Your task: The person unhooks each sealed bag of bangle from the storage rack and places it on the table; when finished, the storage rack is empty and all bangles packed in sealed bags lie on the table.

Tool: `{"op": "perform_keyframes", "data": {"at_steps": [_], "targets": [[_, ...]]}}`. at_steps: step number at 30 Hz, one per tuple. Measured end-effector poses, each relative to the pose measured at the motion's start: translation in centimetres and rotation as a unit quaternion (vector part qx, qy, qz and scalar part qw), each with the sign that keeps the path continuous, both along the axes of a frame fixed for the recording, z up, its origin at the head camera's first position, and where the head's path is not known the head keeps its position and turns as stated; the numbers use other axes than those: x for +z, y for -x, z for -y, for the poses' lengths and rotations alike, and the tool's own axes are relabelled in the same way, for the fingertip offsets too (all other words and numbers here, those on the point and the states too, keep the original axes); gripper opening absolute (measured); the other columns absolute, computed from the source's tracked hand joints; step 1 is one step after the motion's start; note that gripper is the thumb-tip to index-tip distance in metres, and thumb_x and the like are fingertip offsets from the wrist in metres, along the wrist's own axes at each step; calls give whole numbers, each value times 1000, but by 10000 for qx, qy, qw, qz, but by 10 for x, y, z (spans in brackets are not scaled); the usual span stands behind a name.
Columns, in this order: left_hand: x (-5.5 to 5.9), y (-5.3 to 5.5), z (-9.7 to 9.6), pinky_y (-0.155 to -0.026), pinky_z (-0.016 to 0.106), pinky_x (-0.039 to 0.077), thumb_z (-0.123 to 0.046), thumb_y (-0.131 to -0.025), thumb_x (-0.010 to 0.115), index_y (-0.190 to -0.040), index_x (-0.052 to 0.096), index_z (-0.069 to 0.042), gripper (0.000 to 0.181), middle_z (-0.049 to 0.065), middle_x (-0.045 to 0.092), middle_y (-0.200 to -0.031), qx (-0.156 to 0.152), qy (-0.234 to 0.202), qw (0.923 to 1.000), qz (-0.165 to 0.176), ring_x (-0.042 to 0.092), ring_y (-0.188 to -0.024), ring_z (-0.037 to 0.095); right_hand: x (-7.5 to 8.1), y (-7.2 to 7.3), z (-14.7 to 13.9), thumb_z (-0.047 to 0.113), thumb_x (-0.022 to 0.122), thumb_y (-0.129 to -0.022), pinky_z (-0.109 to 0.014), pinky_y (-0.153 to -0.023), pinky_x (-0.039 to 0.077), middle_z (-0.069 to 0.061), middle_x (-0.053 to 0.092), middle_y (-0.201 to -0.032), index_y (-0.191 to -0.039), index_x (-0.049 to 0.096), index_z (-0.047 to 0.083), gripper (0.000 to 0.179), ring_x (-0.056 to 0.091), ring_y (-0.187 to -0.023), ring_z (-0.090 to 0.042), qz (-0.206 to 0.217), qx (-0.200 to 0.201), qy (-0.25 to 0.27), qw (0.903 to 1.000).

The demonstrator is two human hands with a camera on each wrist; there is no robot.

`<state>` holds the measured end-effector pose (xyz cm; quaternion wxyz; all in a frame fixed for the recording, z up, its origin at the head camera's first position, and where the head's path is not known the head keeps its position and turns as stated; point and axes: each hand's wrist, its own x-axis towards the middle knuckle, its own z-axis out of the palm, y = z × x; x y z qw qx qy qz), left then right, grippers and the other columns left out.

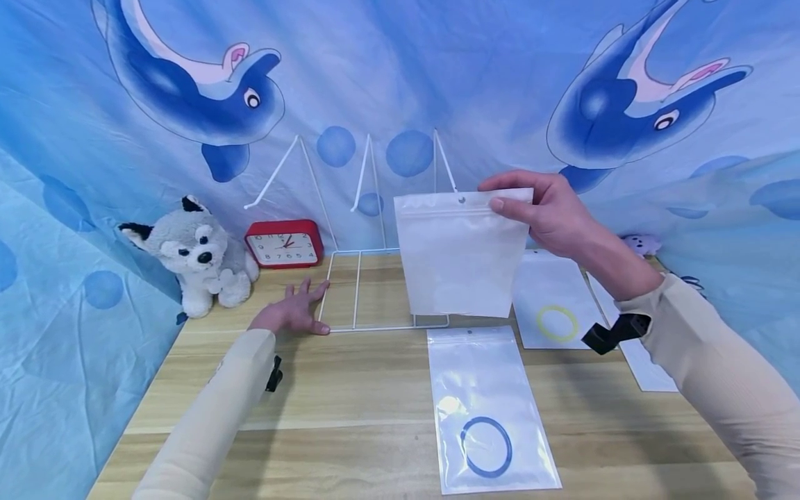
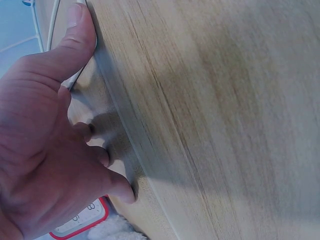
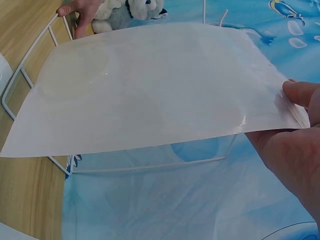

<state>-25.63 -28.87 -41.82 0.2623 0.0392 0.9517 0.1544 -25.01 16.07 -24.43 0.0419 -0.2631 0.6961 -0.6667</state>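
My right hand (image 1: 556, 215) pinches the top right corner of a white zip bag (image 1: 462, 257) between thumb and fingers. The bag hangs upright before the right prong of a white wire rack (image 1: 357, 292). Its punched hole lies close to that prong's tip; whether the wire passes through, I cannot tell. In the right wrist view the bag's broad face (image 3: 160, 90) spans the picture. My left hand (image 1: 294, 310), fingers spread, rests at the left side of the rack's base. The left wrist view shows its thumb (image 2: 77, 40) against the wire.
A clear-fronted bag with a blue ring (image 1: 487, 448) lies at the table's front. A bag with a yellow ring (image 1: 558, 324) and another white bag (image 1: 650, 364) lie to the right. Left of the rack are a red clock (image 1: 284, 244) and a plush husky (image 1: 200, 257).
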Motion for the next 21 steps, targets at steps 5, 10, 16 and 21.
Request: {"op": "perform_keyframes", "data": {"at_steps": [5,10,16,21], "targets": [[0,1,1,-99,84,6,-43,-84,79,-162,7,-19,109,30,-10,-161,38,-28,10000,39,-14,-142,58,1,-5,-1,3,67,-95,-21,-60,55,-9,72,-103,-113,76,11,22,66,-62,-12,-23,-4,53,10000],[-1,2,2,-100,83,8,-43,-84,79,-162,6,-21,109,29,-10,-162,89,-11,9999,50,-14,-142,57,0,-8,2,0,65,-95,-28,-71,59,-9,72,-103,-112,76,10,22,71,-83,-18,34,172,224,9996],[0,1,3,-100,83,9,-43,-84,79,-162,6,-21,109,29,-10,-162,101,-42,9999,58,-14,-142,57,-8,-14,8,-7,62,-94,-30,-71,59,-10,73,-98,-109,76,8,25,71,-83,-19,228,386,555,9975],[-1,1,3,-99,84,9,-45,-83,79,-162,7,-21,110,29,-10,-162,38,-41,10000,26,-13,-142,58,-17,-20,15,-9,61,-94,-28,-71,58,-7,72,-99,-108,77,10,28,69,-82,-17,206,425,562,9973]]}}
